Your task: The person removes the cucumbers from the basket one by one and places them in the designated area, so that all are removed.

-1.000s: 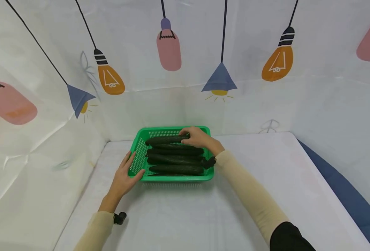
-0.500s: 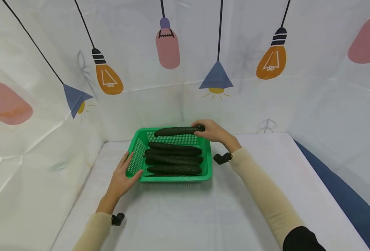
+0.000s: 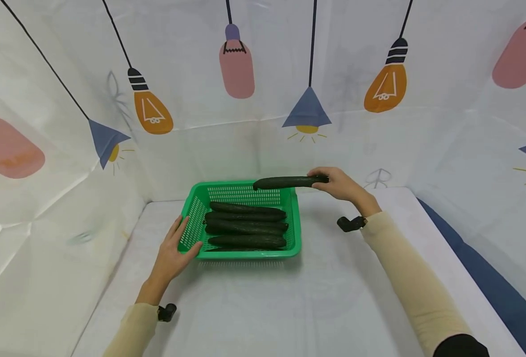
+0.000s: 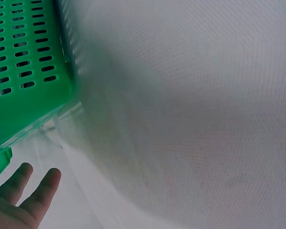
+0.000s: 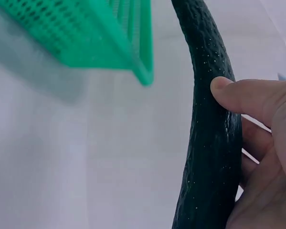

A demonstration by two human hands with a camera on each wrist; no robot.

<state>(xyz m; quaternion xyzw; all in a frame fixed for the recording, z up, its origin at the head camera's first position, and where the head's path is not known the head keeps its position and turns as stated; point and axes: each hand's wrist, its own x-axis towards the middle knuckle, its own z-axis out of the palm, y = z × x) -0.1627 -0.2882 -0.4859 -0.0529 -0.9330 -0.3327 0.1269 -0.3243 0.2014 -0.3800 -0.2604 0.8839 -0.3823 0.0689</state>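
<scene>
The right hand point(image 3: 340, 184) pinches one end of a long, dark green cucumber point(image 3: 285, 182) — the thumb is on one side and the fingers are on the other. The cucumber is up in the air, lying nearly flat from side to side, and its free end points left. From above, that end shows in front of the back right part of the green basket point(image 3: 245, 255). In the right wrist view, the cucumber has bumpy, shiny skin with tiny pale dots, and there is a gap between it and the basket's corner. The left hand point(image 3: 171, 257) is at the left side of the basket, with its fingers straight and spread and its thumb near the front corner. I cannot tell how hard it presses. The basket has lots of little holes in its sides. Inside it, more cucumbers point(image 3: 247, 227) lie side by side — four show well, and a thin strip of another peeks out by the front edge. The basket sits near the back of a white table point(image 3: 254, 307). Each arm has a cream sleeve point(image 3: 410, 277). Behind the table is a white wall point(image 3: 263, 153) with orange bulbs point(image 3: 155, 113), blue lamps point(image 3: 307, 109) and pink shapes point(image 3: 238, 69) on it.
</scene>
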